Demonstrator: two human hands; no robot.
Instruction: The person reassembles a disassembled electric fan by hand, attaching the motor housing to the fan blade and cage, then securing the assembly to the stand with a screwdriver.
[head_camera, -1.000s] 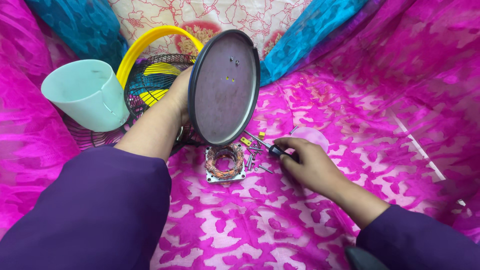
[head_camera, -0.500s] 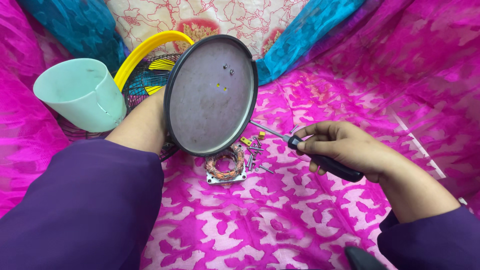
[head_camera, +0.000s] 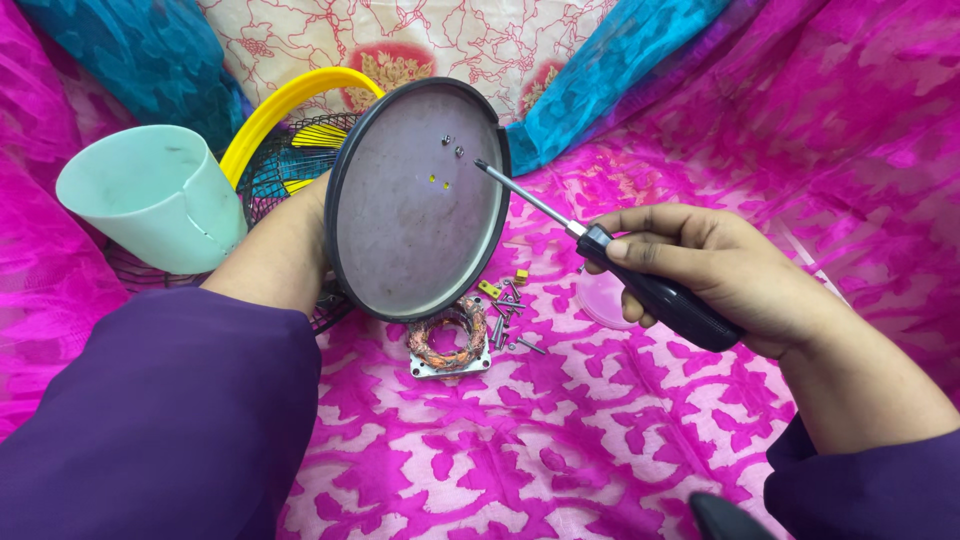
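A pink patterned cloth (head_camera: 560, 440) covered the whole scene, with blue cloth (head_camera: 620, 60) bunched at the far side. At the far left stood a pale green plastic cone (head_camera: 150, 200), and just right of it lay a black wire fan guard (head_camera: 290, 170) with a yellow rim (head_camera: 280, 105). In the middle, a round grey disc (head_camera: 415, 205) with a dark edge was held upright and tilted; the left hand (head_camera: 300, 235) was mostly hidden behind it, so how its fingers sat could not be told. The right hand (head_camera: 720, 270), nearer and to the right, was wrapped tight around the black handle of a screwdriver (head_camera: 610, 250), whose tip sat close to the small screws in the disc's face. Below the disc on the cloth lay a copper motor coil (head_camera: 450, 335), and just right of it a scatter of loose screws (head_camera: 510, 315).
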